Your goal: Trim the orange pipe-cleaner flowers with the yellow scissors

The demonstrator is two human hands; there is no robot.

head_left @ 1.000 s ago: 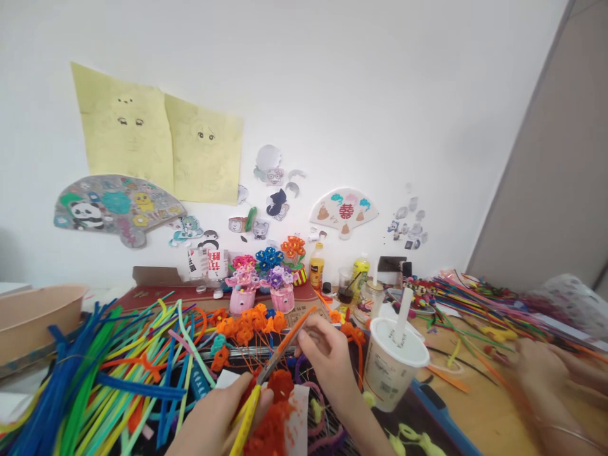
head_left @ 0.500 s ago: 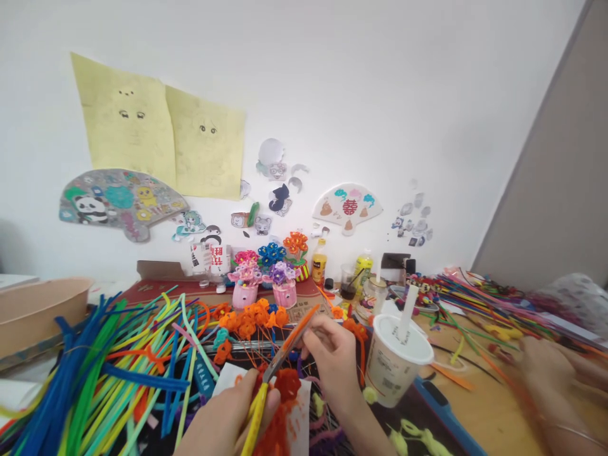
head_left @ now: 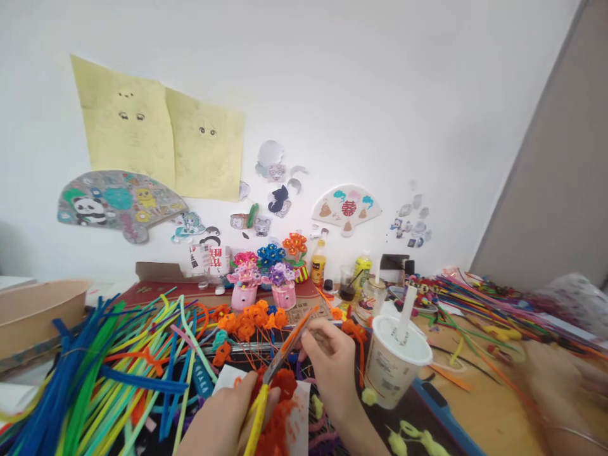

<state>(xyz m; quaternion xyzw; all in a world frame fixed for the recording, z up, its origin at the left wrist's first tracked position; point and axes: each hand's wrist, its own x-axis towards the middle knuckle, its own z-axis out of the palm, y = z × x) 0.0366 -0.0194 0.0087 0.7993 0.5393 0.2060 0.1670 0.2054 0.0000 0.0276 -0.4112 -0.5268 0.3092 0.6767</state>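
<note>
My left hand [head_left: 225, 405] is closed round the yellow handles of a pair of scissors [head_left: 257, 415], whose blades point up and away to the right. Along the blades lies an orange pipe cleaner [head_left: 300, 326], pinched near its far part by the fingers of my right hand [head_left: 330, 358]. Below the blades, a white sheet of paper [head_left: 300, 411] carries a heap of orange fuzz [head_left: 278, 424]. Just beyond the scissors, several orange pipe-cleaner flowers [head_left: 251, 320] with thin wire stems lie together.
Loose coloured pipe cleaners [head_left: 118, 373] cover the left side. A white lidded cup [head_left: 394, 367] with a straw stands right of my right hand. Potted pipe-cleaner flowers [head_left: 244, 294] and bottles [head_left: 318, 263] line the wall. Another person's hand [head_left: 553, 373], blurred, is at the far right.
Hardly anything differs. My right hand has shifted very slightly left along with the whole view. The scissors and orange pipe cleaner keep nearly the same pose.
</note>
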